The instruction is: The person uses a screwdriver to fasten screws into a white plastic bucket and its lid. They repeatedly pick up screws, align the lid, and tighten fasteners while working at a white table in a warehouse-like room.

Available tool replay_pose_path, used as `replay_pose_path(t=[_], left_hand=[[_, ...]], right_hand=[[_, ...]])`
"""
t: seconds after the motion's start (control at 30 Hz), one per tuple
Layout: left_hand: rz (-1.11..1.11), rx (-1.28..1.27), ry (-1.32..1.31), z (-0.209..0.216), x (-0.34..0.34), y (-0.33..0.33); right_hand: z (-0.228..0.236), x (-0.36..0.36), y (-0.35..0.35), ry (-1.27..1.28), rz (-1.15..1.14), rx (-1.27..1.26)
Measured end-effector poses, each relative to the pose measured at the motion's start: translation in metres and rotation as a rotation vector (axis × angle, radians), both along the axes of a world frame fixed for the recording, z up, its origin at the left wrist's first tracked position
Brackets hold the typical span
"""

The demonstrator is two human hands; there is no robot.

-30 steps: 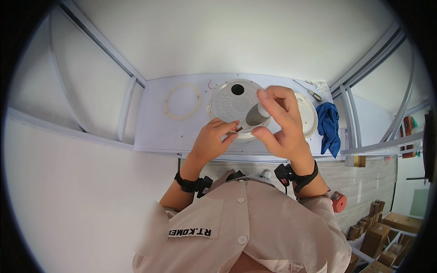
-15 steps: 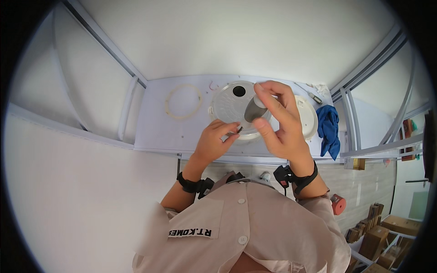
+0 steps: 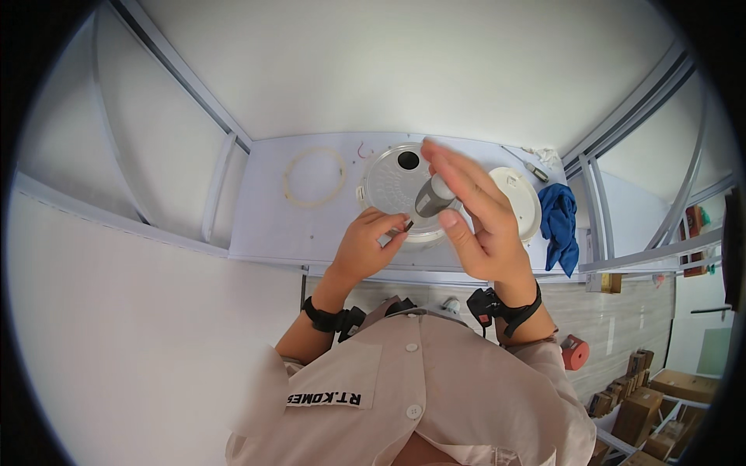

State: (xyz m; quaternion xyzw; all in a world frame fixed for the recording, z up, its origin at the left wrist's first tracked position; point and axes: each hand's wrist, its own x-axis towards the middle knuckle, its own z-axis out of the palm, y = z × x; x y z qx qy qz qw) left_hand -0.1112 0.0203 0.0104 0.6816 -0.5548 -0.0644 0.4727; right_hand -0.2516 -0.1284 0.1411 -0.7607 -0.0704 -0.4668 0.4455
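A screwdriver with a thick grey handle (image 3: 434, 196) stands tilted over a round, silvery, disc-shaped fixture (image 3: 383, 182). My left hand (image 3: 365, 242) pinches a small dark piece at the lower end of the screwdriver; the fingers partly hide it. Stretched out around the handle's upper end is my right hand (image 3: 482, 213), its fingers and thumb apart. Whether the palm side touches the handle I cannot tell. On the fixture's far side is a round black spot (image 3: 408, 160).
A cream ring (image 3: 289, 191) lies on the white table at left. To the right are a round white cover (image 3: 528, 203), a blue cloth (image 3: 559, 225) and another screwdriver (image 3: 536, 171). White metal posts frame the table; cardboard boxes (image 3: 639, 408) stand lower right.
My right fingers have straightened and opened from around the screwdriver handle. The handle has tilted slightly. My left hand keeps its pinch in nearly the same place.
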Motion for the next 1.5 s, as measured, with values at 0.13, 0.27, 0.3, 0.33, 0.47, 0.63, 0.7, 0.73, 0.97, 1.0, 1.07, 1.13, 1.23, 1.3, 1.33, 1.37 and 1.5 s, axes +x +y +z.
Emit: replay_pose_path(t=[0.13,0.27,0.3,0.33,0.47,0.63,0.7,0.73,0.97,1.0,1.07,1.13,1.23,1.3,1.33,1.37,1.5], left_hand=[[-0.005,-0.038,0.043,-0.003,-0.001,-0.002],[-0.006,-0.02,0.055,-0.004,0.0,-0.003],[-0.008,-0.023,0.047,-0.002,0.0,-0.003],[-0.008,-0.024,0.039,-0.001,0.0,-0.002],[-0.009,-0.013,0.049,-0.005,0.002,0.0],[-0.023,0.0,0.093,-0.004,0.002,-0.002],[-0.026,0.001,0.053,-0.001,0.002,-0.002],[-0.024,0.003,0.033,0.0,0.002,-0.001],[-0.023,-0.001,0.057,-0.007,0.003,-0.001],[-0.028,-0.007,0.061,-0.009,0.003,-0.001],[-0.03,-0.009,0.06,-0.007,0.004,-0.003],[-0.022,0.002,0.051,-0.004,0.002,-0.001],[-0.03,-0.013,0.033,-0.006,0.004,-0.001],[-0.024,0.001,0.034,-0.005,0.004,-0.001],[-0.02,0.008,0.033,-0.004,0.003,-0.001],[-0.019,0.006,0.053,-0.004,0.003,-0.002],[-0.02,-0.002,0.057,-0.005,0.002,-0.003]], right_hand=[[-0.016,-0.007,-0.018,0.041,-0.045,-0.201],[-0.019,-0.008,-0.015,0.063,-0.144,-0.234],[-0.017,-0.007,-0.012,0.055,-0.134,-0.189],[-0.003,-0.002,-0.003,0.019,-0.078,-0.097],[-0.007,-0.004,-0.011,0.087,0.031,-0.061],[-0.018,-0.003,-0.021,0.049,-0.104,-0.266],[-0.015,-0.003,-0.013,0.052,-0.094,-0.168],[-0.008,-0.001,-0.005,0.031,-0.048,-0.078],[-0.019,-0.001,-0.019,0.028,-0.082,-0.236],[-0.022,-0.002,-0.021,0.017,-0.138,-0.299],[-0.023,-0.005,-0.017,0.039,-0.198,-0.269],[-0.013,-0.005,-0.009,0.039,-0.173,-0.193],[-0.002,0.0,0.0,0.064,-0.02,-0.022],[-0.004,-0.002,-0.005,0.081,0.048,-0.065],[-0.011,-0.004,-0.018,0.082,0.058,-0.167],[-0.016,-0.004,-0.021,0.072,0.031,-0.223],[-0.025,-0.004,-0.012,0.013,-0.097,-0.203]])
